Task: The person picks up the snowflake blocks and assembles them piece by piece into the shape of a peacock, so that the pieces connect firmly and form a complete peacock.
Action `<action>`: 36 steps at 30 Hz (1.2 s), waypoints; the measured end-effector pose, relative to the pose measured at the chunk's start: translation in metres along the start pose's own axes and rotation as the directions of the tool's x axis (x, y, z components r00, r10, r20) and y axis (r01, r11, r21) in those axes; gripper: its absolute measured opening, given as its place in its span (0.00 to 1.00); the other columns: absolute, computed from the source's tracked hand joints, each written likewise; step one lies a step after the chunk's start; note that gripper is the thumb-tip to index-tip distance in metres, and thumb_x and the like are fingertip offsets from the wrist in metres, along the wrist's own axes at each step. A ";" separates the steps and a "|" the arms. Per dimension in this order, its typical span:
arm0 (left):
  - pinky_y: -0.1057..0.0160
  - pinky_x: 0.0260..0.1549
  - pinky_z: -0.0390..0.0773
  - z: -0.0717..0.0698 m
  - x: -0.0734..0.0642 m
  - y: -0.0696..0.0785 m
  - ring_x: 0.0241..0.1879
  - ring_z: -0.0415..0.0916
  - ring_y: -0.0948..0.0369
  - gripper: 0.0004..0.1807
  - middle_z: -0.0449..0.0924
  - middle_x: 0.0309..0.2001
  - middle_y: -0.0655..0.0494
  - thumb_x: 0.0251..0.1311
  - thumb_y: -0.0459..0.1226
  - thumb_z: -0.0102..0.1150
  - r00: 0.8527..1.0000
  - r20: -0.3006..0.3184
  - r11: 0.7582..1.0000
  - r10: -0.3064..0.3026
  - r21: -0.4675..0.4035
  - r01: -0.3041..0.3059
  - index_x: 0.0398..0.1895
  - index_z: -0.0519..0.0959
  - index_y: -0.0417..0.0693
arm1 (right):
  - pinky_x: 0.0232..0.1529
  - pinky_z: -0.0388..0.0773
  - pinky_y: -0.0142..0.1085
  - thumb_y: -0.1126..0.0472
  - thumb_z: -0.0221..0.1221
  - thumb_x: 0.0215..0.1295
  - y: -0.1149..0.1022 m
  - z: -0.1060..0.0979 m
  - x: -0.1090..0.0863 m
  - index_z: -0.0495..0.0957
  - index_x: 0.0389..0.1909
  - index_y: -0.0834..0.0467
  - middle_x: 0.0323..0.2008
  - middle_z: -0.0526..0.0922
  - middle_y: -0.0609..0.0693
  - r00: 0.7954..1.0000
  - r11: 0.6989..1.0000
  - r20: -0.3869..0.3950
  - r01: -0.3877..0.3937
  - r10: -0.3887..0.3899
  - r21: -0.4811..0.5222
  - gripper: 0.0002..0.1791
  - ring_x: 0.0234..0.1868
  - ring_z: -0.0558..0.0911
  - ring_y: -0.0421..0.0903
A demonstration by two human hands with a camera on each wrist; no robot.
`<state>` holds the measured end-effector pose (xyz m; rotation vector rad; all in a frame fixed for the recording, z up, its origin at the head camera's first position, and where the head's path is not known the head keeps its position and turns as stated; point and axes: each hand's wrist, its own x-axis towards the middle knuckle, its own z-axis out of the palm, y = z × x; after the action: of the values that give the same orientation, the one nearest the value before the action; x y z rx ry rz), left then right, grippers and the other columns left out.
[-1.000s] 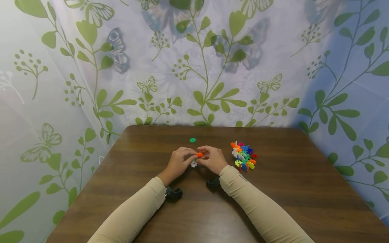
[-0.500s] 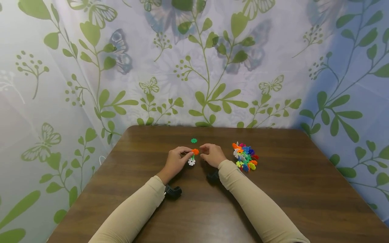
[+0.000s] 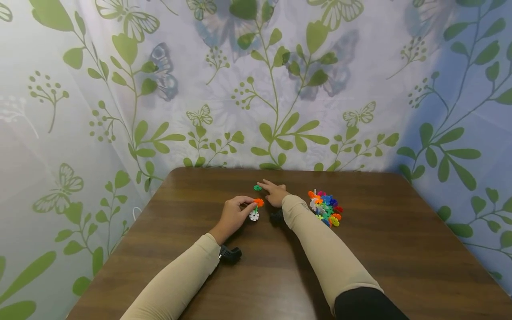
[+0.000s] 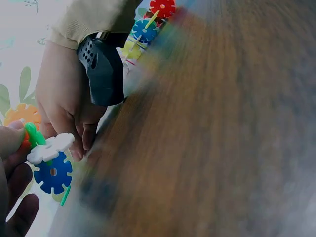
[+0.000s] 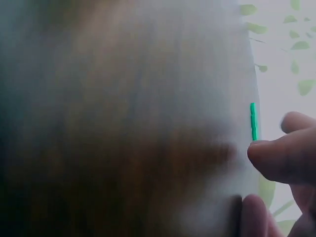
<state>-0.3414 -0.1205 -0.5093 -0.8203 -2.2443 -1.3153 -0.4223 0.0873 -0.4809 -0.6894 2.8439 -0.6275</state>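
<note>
My left hand (image 3: 233, 217) pinches a small joined cluster of notched, flower-shaped plastic discs between thumb and fingers. In the head view its orange disc (image 3: 259, 202) is uppermost, with a white disc (image 3: 254, 216) below. The left wrist view also shows a green disc (image 4: 33, 134) and a blue disc (image 4: 53, 173) in the cluster. My right hand (image 3: 275, 194) reaches over the table with fingers extended, fingertips right at a loose green disc (image 3: 257, 188). That loose green disc (image 5: 253, 121) appears edge-on beside the thumb in the right wrist view.
A heap of multicoloured flower discs (image 3: 327, 209) lies right of my hands on the brown wooden table (image 3: 256, 275). Black wrist devices (image 3: 230, 254) sit under both wrists. A leaf-patterned curtain (image 3: 224, 89) stands behind the table.
Both hands were at the orange disc; the right hand has left it and moved forward to the loose green disc. The left hand keeps holding the cluster in nearly the same place.
</note>
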 end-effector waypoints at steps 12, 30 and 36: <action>0.60 0.39 0.85 0.000 -0.002 -0.002 0.38 0.83 0.58 0.06 0.86 0.43 0.51 0.70 0.33 0.70 0.998 -0.040 0.997 -0.057 -0.050 0.055 0.45 0.88 0.40 | 0.57 0.80 0.46 0.59 0.74 0.66 -0.004 0.008 -0.010 0.91 0.40 0.55 0.52 0.88 0.52 0.984 0.999 -0.180 0.015 -0.006 0.049 0.05 0.56 0.83 0.55; 0.60 0.37 0.83 0.000 0.002 -0.001 0.39 0.83 0.58 0.08 0.86 0.40 0.54 0.71 0.36 0.69 0.992 -0.064 0.991 -0.106 -0.084 0.101 0.46 0.87 0.41 | 0.42 0.84 0.41 0.70 0.62 0.74 -0.001 0.003 -0.058 0.87 0.51 0.64 0.41 0.89 0.54 0.942 0.990 -0.307 0.140 -0.135 -0.005 0.10 0.34 0.85 0.46; 0.61 0.36 0.82 0.002 0.001 0.000 0.39 0.83 0.60 0.08 0.86 0.40 0.55 0.71 0.37 0.70 0.992 -0.058 0.990 -0.112 -0.089 0.106 0.46 0.88 0.42 | 0.33 0.87 0.40 0.71 0.66 0.68 0.002 0.007 -0.082 0.86 0.51 0.66 0.34 0.88 0.53 0.952 0.876 -0.301 0.104 0.048 0.470 0.12 0.27 0.87 0.46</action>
<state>-0.3429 -0.1184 -0.5097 -0.6829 -2.2246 -1.4752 -0.3487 0.1247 -0.4838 -0.5829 2.7451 -1.5010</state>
